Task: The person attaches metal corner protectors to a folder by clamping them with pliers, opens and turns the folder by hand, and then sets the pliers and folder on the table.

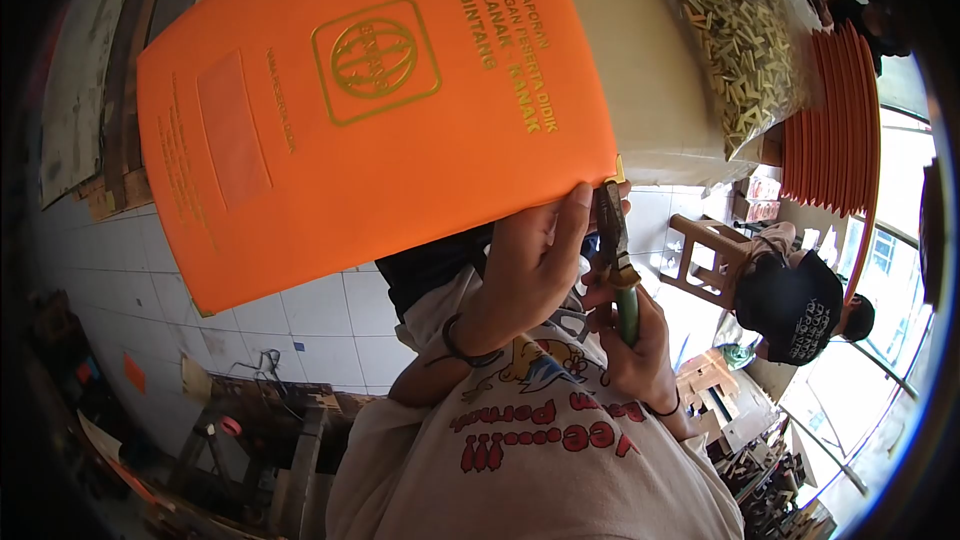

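Observation:
A large orange folder (400,160) with gold lettering and a gold emblem lies partly on the table, its near edge jutting out over the floor. My left hand (540,265) pinches the folder near its right corner, thumb on top. In my right hand (640,340) are pliers (614,230) with a green handle, their jaws up against that corner. A small gold metal corner piece (618,168) shows at the jaws. Another gold corner (206,312) is on the folder's lower left.
Behind the folder is a beige tabletop (655,70) with a clear bag of gold metal pieces (745,55). A stack of orange folders (825,125) stands at the right. Beyond, a person in a black shirt (795,305) sits near a wooden stool (700,265).

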### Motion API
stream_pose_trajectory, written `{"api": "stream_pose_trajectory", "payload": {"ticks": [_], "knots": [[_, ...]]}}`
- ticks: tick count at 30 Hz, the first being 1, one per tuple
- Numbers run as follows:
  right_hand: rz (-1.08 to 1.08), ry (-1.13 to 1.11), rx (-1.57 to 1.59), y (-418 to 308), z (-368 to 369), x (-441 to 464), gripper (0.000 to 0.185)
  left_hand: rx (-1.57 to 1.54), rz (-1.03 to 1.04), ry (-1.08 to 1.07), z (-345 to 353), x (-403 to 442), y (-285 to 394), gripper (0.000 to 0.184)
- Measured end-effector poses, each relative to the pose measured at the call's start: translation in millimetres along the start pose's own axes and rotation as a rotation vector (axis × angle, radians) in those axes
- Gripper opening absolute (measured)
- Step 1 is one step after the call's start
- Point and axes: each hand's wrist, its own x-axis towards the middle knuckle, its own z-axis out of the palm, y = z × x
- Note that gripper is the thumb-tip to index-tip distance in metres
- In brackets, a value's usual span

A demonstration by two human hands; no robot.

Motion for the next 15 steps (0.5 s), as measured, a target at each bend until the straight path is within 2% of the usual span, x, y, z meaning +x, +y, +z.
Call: {"api": "stream_pose_trajectory", "payload": {"ticks": [10, 13, 15], "knots": [[0.051, 0.042, -0.048, 5, 4, 0, 0.021, -0.030, 0.002, -0.001, 0, 1, -1, 0.041], [-0.057, 0.086, -0.057, 13, 8, 3, 0.021, -0.028, -0.003, 0.003, 0, 1, -2, 0.040], [-0.049, 0.102, -0.091, 10, 10, 4, 0.022, -0.009, 0.002, -0.005, -1, 1, -3, 0.040]]}}
